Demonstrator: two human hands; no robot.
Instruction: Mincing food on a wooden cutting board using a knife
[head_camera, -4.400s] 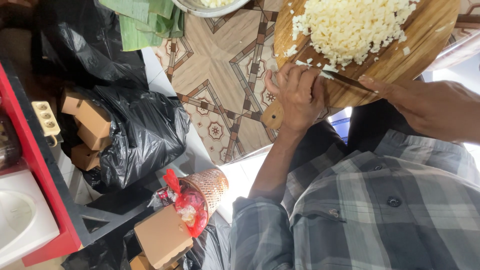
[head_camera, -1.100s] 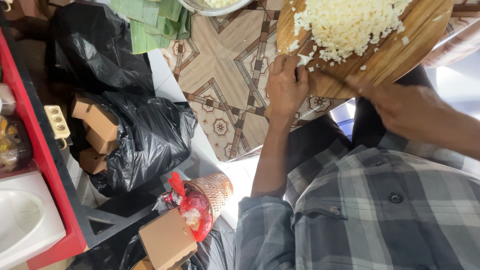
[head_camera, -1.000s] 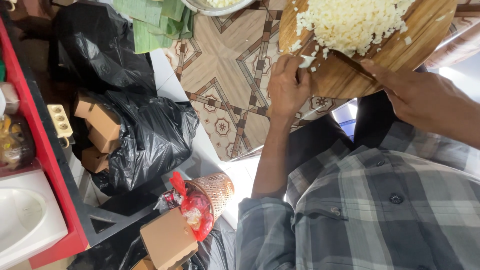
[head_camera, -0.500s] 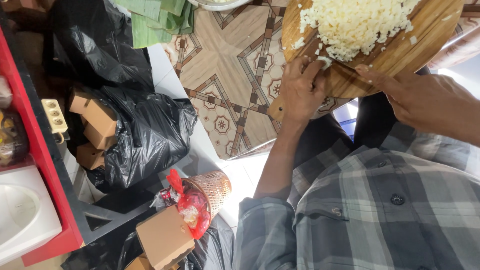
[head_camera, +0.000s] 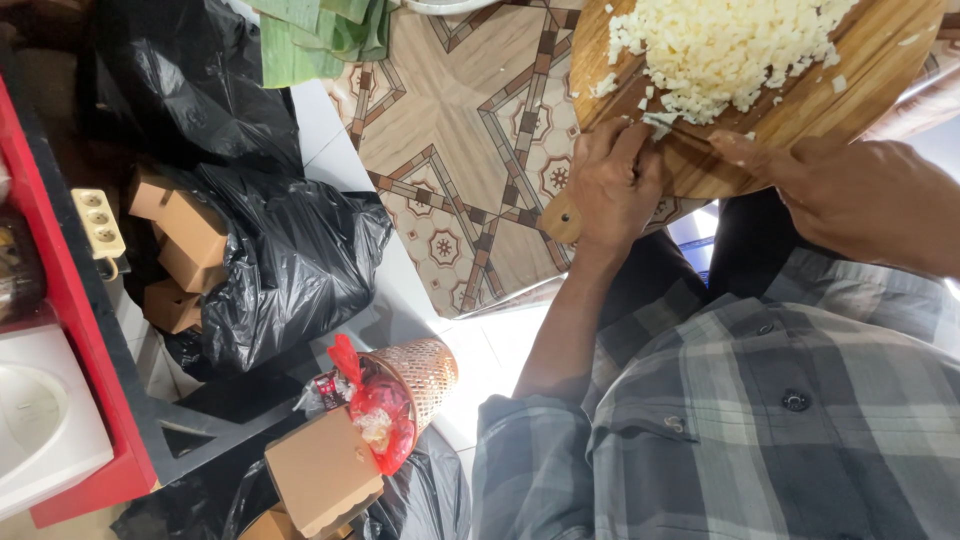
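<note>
A round wooden cutting board (head_camera: 800, 110) lies flat on a table with a star pattern (head_camera: 470, 150). On the board sits a big pile of small, pale yellow chopped bits (head_camera: 720, 50). A few loose bits lie scattered near the pile's edge.

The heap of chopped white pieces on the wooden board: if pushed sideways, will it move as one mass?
Probably not. The heap is many small loose bits, so it would likely spread. Strays already lie apart on the wooden board. Each bit looks light.

Grey plaid shirt (head_camera: 760, 420), btns, rolled sleeve (head_camera: 530, 450)
</note>
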